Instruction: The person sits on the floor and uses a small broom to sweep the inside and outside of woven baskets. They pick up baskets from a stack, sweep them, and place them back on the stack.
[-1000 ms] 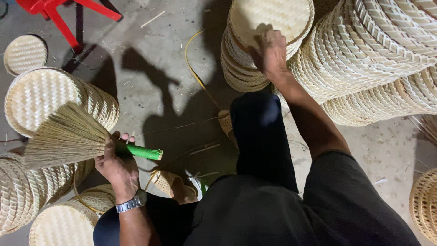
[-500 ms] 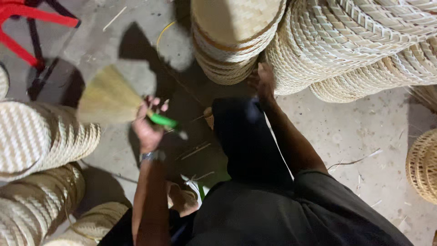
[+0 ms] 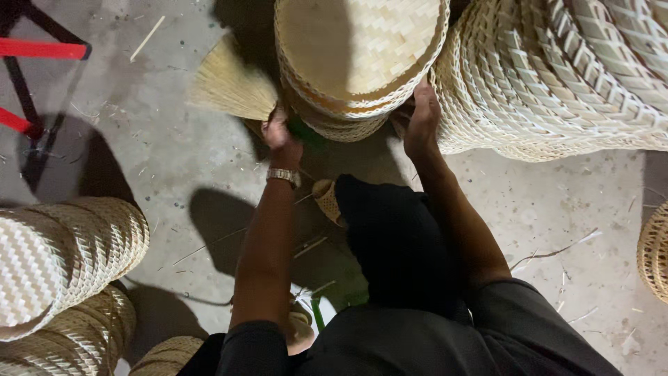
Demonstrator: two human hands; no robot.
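The left hand (image 3: 282, 136) has carried the straw hand broom (image 3: 229, 87) from frame left up against the woven tray stack (image 3: 358, 63) (green handle now mostly hidden); the right hand (image 3: 419, 118) stays there.

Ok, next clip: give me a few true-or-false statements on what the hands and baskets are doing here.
1. The left hand grips a straw hand broom. True.
2. The right hand lies flat on the floor. False: it is on the stack of woven trays.
3. A watch is on the right wrist. False: it is on the left.
4. More woven stacks lie at lower left. True.
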